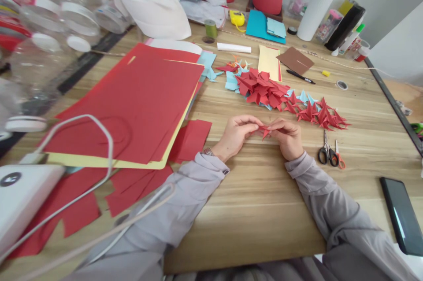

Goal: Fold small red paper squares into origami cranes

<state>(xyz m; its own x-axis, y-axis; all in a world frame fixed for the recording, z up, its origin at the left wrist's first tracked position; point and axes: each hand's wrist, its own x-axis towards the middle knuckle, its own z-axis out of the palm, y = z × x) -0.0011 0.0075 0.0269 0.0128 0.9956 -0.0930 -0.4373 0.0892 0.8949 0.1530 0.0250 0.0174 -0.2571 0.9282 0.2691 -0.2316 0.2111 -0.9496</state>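
Between my hands, just above the wooden table, is a small folded red paper piece [265,132], its pointed tip hanging down. My left hand [238,133] pinches its left side between thumb and fingers. On the other side, my right hand [284,134] pinches it too, and the fingers partly hide the folds. Beyond the hands lies a pile of folded red paper cranes [262,87], with light blue ones among them. More red cranes [319,113] trail off to the right of that pile.
Red paper sheets [139,100] are stacked at left, with cut red pieces [193,140] beside them. A white cable [110,149] crosses near my left arm. Scissors [326,151] and a phone [401,215] lie at right. Clear plastic bottles [36,65] crowd the far left.
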